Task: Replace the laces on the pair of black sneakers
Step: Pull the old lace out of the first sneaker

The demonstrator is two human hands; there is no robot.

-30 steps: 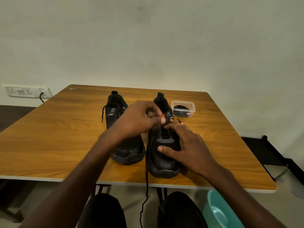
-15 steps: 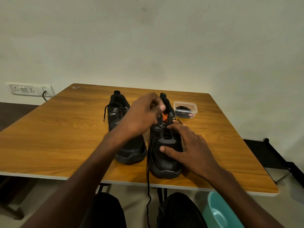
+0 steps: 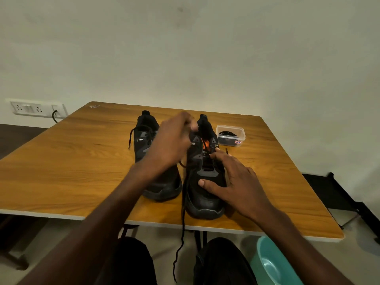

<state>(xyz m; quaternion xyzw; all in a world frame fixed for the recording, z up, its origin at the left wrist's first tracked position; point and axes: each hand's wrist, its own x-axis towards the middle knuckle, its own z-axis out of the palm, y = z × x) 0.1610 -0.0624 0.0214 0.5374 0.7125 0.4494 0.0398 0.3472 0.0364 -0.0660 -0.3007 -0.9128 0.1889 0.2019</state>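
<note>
- Left hand (image 3: 172, 140) is hovering above the gap between the two sneakers, blurred; its fingers are bunching together near the collar of the right sneaker (image 3: 203, 173) and seem to be pinching the black lace (image 3: 182, 229), though the blur is hiding the exact grip.
- Right hand (image 3: 236, 182) is lying on the right sneaker with fingers spread and mostly straight, thumb pressing on the toe area, index finger reaching up along the eyelet row on the shoe's right side.
- Right sneaker is sitting upright near the front edge of the table (image 3: 61, 171), toe pointing at the person; its tongue is showing an orange patch and the upper eyelets are looking unlaced.
- Black lace is trailing from the right sneaker's left side, running over the table edge and hanging down between the person's knees.
- Left sneaker (image 3: 150, 153) is standing just beside the right one, partly behind the left forearm, its lace end dangling off its left side.
- Clear plastic container (image 3: 230, 135) is sitting just right of the right sneaker's heel, holding a coiled black lace.
- Wall socket strip (image 3: 35, 108) is showing far left; a teal tub (image 3: 271, 264) is sitting on the floor, lower right.
</note>
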